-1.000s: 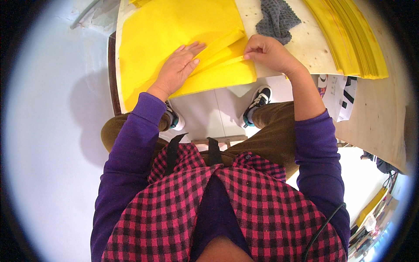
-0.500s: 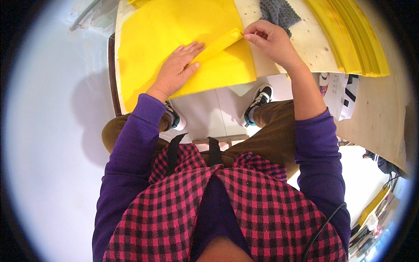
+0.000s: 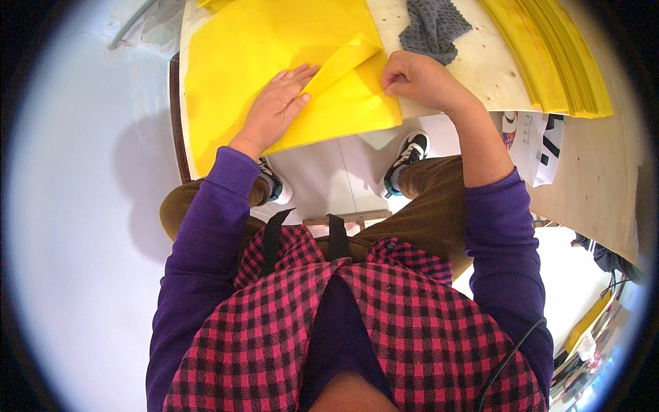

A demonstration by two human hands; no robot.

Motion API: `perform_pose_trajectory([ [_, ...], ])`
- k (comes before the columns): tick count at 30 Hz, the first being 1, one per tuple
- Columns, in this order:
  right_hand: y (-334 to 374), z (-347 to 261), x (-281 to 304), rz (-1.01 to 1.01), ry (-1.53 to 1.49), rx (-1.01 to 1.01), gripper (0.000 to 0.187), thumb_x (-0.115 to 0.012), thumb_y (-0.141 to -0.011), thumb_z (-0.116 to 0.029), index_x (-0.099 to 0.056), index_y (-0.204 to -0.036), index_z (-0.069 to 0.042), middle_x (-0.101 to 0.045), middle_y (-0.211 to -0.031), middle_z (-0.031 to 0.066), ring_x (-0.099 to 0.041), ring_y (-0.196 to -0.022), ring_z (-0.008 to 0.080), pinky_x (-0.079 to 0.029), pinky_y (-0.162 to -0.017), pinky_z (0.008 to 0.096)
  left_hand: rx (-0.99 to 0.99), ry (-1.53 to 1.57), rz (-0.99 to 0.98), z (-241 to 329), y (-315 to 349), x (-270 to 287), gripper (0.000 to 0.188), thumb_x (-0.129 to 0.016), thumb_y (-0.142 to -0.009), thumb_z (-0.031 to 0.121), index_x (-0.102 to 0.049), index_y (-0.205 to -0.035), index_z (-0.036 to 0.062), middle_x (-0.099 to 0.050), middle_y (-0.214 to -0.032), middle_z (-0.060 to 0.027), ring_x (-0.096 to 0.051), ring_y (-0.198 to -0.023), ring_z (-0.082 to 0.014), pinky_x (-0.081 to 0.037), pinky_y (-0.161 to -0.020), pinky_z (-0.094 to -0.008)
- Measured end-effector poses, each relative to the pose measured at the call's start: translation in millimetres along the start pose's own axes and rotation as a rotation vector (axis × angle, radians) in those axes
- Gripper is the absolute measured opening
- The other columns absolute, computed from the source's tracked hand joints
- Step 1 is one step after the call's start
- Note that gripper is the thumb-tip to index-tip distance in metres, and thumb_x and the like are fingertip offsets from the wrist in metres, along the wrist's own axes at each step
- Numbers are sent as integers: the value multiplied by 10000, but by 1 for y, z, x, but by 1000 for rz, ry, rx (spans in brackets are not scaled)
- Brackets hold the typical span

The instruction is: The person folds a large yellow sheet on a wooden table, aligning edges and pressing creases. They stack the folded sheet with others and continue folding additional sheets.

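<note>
A stack of bright yellow cloth-like sheets (image 3: 247,51) lies on the pale wooden table in front of me. My left hand (image 3: 276,106) rests flat on it, palm down, fingers stretched beside a diagonal fold. Up from that fold rises a loose yellow flap (image 3: 343,63), its tip towards the far right. At the sheets' right edge is my right hand (image 3: 419,81), thumb and fingers pinched together. The flap's tip stands apart from it. Whether those fingers hold a sheet's edge is hidden.
Beyond my right hand lies a crumpled grey textured cloth (image 3: 434,31). A thick pile of yellow folded material (image 3: 559,58) sits at the table's right. Below the table edge hangs a white printed bag (image 3: 539,147). My shoes (image 3: 410,154) are on the floor below.
My right hand has moved from the flap's tip nearer to me, along the sheets' right edge. The narrow fold has spread into a wider flap. My left hand has stayed put.
</note>
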State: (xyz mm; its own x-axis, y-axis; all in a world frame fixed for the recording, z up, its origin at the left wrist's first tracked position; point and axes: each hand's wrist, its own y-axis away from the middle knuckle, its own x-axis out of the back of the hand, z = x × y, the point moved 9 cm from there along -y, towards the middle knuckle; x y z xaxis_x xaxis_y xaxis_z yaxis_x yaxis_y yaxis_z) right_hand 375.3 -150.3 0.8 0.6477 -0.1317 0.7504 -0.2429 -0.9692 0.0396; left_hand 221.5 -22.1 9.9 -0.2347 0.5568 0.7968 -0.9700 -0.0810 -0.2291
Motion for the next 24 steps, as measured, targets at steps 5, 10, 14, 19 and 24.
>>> perform_pose_trajectory([
  [5,3,-13,6,127,149,98,99,-645,-791,-70,-588,-852,-17,-575,-825,85,-581,-775,215,-462,-700,312,-3,-21,-5,1,0,0,388,-428,-958,242,-530,-1262,23,-487,-1390,-95,-390,-1336,-272,-248,-1132,-422],
  [10,1,-12,10,133,-24,55,117,-638,-824,-94,-573,-865,-7,-560,-813,101,-553,-738,215,-453,-682,311,2,10,-17,0,0,0,423,-453,-950,284,-523,-1303,63,-483,-1397,-90,-385,-1341,-270,-238,-1136,-421],
  [14,-3,-23,17,166,-50,121,133,-634,-834,-95,-559,-882,3,-554,-797,95,-541,-722,188,-446,-667,300,-45,-104,-59,6,-1,-2,466,-495,-925,327,-512,-1330,97,-471,-1408,-98,-375,-1348,-275,-237,-1137,-421],
  [19,-8,-24,20,212,-96,109,132,-630,-844,-97,-562,-903,0,-547,-763,69,-519,-702,154,-439,-650,286,-54,-181,-65,9,0,-4,482,-510,-911,326,-502,-1339,104,-463,-1415,-104,-373,-1349,-278,-239,-1136,-426],
  [24,0,-6,37,285,-115,-16,148,-646,-824,-157,-635,-874,-18,-634,-800,122,-617,-756,231,-486,-681,327,3,-20,-22,0,0,-1,433,-471,-939,284,-513,-1301,51,-469,-1409,-103,-384,-1341,-274,-242,-1135,-425],
])
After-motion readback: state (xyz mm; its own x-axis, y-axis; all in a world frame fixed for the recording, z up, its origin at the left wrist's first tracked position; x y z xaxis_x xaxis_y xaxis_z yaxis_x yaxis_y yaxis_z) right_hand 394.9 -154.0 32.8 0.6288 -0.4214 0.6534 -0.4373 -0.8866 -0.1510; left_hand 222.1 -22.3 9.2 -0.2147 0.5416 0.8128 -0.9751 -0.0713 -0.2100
